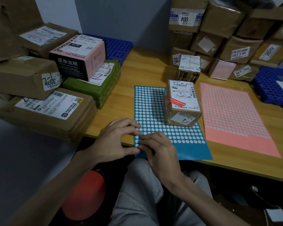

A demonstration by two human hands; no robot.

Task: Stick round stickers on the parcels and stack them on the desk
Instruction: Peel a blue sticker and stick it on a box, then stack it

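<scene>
We pinch the blue paper sheet of white round stickers with the left hand; the right hand curls narrowly, grip undeterminable. The small brown cardboard parcel stands on this sheet; hasty peeling may drag the sheet and topple the parcel.

My left hand pinches the near left edge of the blue sticker sheet, and my right hand touches it with curled fingertips. A brown parcel stands on the sheet's right side, on the counter.
</scene>
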